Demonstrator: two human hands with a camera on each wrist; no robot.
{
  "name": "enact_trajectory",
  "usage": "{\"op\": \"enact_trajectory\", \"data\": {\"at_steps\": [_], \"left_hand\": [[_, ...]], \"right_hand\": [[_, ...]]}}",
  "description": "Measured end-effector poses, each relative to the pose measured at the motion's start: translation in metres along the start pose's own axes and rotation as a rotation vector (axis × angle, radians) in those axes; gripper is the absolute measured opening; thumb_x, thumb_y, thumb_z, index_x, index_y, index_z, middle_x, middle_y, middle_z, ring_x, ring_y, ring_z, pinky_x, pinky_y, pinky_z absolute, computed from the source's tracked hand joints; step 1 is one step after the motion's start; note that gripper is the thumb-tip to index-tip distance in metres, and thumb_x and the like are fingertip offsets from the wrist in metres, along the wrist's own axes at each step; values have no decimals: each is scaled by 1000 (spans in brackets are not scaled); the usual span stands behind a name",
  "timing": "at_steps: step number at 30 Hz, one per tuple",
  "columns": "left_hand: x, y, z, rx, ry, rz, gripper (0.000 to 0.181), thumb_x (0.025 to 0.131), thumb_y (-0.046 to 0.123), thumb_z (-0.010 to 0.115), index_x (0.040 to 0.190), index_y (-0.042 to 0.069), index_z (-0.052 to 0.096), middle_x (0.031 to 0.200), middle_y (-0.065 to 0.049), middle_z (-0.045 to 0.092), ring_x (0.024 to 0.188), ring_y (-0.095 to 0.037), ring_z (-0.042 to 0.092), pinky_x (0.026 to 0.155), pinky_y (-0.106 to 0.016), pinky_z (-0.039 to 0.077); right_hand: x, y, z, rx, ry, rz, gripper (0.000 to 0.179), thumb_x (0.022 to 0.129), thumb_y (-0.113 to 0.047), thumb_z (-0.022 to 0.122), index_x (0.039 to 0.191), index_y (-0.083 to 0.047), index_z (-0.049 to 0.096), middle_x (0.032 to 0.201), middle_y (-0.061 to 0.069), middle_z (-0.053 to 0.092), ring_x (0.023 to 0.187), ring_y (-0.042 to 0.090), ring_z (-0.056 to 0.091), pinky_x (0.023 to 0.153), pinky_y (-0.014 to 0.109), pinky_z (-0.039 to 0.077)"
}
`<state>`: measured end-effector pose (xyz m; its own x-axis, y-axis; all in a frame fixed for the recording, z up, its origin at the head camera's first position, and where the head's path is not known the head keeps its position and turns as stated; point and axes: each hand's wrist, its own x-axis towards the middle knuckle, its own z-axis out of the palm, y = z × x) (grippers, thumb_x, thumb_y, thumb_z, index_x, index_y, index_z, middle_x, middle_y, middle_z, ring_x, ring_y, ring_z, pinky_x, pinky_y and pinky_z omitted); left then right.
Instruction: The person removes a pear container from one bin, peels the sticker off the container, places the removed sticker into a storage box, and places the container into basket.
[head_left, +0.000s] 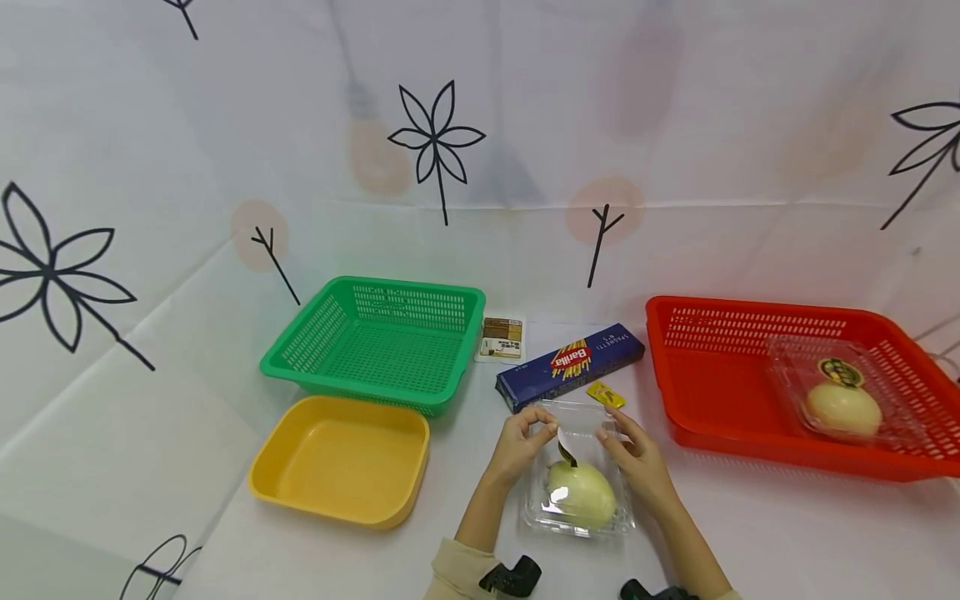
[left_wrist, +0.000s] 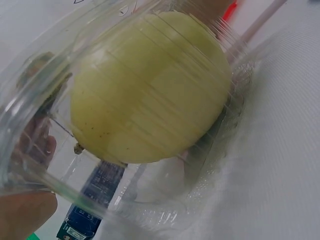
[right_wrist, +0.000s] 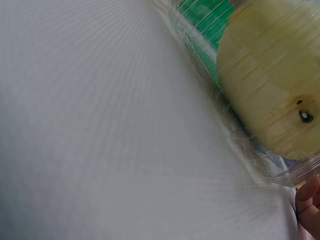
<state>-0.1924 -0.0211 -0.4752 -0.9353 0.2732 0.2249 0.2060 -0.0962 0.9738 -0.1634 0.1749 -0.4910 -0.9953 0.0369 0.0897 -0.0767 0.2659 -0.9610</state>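
A clear plastic clamshell box stands on the table with a pale green-yellow melon inside. Over the melon's top, a dark, curved label stands partly lifted at the lid. My left hand pinches the label's upper end between thumb and finger at the box's upper left. Gripping the box's upper right edge is my right hand, thumb on the near side. Through the plastic, the left wrist view shows the melon and blurred fingers. Only part of the right hand shows in its wrist view.
Behind the box lie a blue spaghetti box, a small yellow packet and a brown-and-white packet. A green basket and yellow tub stand left. At right, a red basket holds another boxed melon.
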Motion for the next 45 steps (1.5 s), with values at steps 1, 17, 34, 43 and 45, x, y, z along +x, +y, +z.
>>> {"op": "enact_trajectory", "data": {"at_steps": [1, 17, 34, 43, 45], "left_hand": [[0, 0, 0, 4, 0, 2, 15, 87, -3, 59, 89, -17, 56, 96, -30, 57, 96, -9, 51, 99, -29, 32], [0, 2, -1, -4, -5, -6, 15, 87, -2, 59, 88, -17, 55, 95, -31, 56, 94, -7, 50, 99, -28, 32], [0, 0, 1, -11, 10, -1, 11, 87, -7, 55, 88, -18, 54, 95, -31, 56, 94, -8, 50, 99, -27, 32], [0, -3, 1, -22, 8, 6, 12, 88, -5, 56, 88, -17, 54, 93, -29, 56, 91, -6, 50, 93, -28, 37], [0, -3, 1, -17, 9, 6, 12, 88, -6, 55, 88, -17, 54, 94, -29, 56, 91, -5, 49, 92, -27, 37]], "right_hand": [[0, 0, 0, 3, 1, 0, 48, 94, -18, 57, 138, -5, 44, 123, 23, 52, 93, 27, 59, 74, 19, 47], [0, 1, 0, -5, 11, -8, 48, 94, -18, 57, 138, -5, 44, 121, 24, 53, 92, 25, 60, 75, 18, 47], [0, 4, 0, -1, 23, -45, 46, 93, -15, 57, 136, -2, 45, 118, 25, 55, 87, 19, 61, 74, 19, 47], [0, 4, 0, -1, 20, -23, 47, 93, -16, 58, 137, -4, 45, 119, 24, 55, 89, 21, 61, 74, 19, 48], [0, 3, 0, -1, 19, -21, 47, 93, -16, 58, 137, -4, 45, 119, 24, 54, 89, 22, 61, 74, 19, 48]]}}
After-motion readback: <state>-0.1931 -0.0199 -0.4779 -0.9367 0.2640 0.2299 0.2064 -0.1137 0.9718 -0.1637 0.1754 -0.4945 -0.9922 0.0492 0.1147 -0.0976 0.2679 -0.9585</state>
